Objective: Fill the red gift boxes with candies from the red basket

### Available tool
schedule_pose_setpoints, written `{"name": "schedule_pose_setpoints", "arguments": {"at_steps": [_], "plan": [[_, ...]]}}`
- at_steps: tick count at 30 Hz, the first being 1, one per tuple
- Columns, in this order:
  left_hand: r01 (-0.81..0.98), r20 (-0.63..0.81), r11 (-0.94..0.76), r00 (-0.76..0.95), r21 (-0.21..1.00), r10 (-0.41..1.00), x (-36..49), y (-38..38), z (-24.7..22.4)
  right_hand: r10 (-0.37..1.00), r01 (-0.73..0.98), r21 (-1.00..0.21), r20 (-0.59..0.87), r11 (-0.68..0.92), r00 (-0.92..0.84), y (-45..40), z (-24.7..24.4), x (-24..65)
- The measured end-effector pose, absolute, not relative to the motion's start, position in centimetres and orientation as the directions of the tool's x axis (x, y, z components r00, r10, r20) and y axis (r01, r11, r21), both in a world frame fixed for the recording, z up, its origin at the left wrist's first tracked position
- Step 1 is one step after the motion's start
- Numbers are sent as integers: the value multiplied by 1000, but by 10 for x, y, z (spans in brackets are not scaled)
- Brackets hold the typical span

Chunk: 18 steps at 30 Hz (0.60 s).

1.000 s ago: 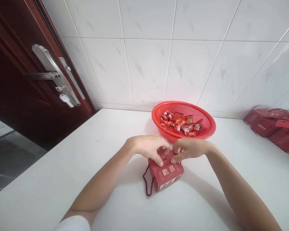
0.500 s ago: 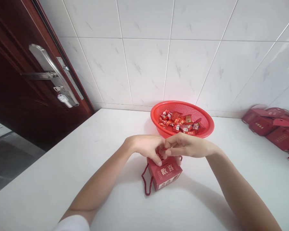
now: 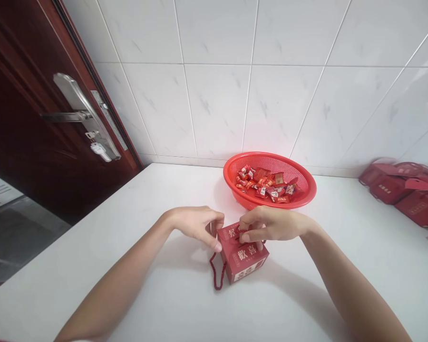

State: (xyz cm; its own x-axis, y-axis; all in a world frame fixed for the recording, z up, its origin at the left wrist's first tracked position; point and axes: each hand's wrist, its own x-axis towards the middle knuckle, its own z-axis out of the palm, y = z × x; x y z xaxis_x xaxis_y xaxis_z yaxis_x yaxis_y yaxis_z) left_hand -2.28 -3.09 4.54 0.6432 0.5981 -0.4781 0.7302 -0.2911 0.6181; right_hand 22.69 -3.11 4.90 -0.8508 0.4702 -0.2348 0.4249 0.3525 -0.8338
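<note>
A small red gift box (image 3: 248,263) with pale gold Chinese characters stands on the white table, tilted slightly from square to me. A dark red rope handle (image 3: 217,278) hangs from its left side and lies on the tabletop. My left hand (image 3: 196,227) is beside the box's left edge, thumb and fingers apart, the thumb tip close to the top edge. Over the box top, my right hand (image 3: 271,225) has its thumb and bent fingers pinched at the middle seam; its fingertips partly hide what they grip there.
Behind the box, a red plastic basket (image 3: 305,202) holds several red-wrapped candies (image 3: 262,183). More red gift boxes (image 3: 417,204) stand at the far right. White tiles (image 3: 214,109) rise behind the table, and a dark wooden door (image 3: 24,109) with keys is at the left.
My left hand has moved left, off the box top, and its fingers have spread. My right hand has come down slightly onto the top, where the characters on the far panel now show.
</note>
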Motion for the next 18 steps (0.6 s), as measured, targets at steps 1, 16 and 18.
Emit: {"name": "schedule_pose_setpoints", "arguments": {"at_steps": [1, 16, 18], "plan": [[706, -476, -249, 654, 663, 588, -28, -36, 39, 469, 423, -831, -230, 361, -853, -32, 50, 227], [81, -305, 302, 444, 950, 842, -34, -100, 16, 518, 427, -811, -185, 400, -835, -41, 55, 226], [-30, -270, 316, 444, 948, 854, -37, -100, 29, 537, 417, -830, -175, 370, -825, -42, 58, 229]]}}
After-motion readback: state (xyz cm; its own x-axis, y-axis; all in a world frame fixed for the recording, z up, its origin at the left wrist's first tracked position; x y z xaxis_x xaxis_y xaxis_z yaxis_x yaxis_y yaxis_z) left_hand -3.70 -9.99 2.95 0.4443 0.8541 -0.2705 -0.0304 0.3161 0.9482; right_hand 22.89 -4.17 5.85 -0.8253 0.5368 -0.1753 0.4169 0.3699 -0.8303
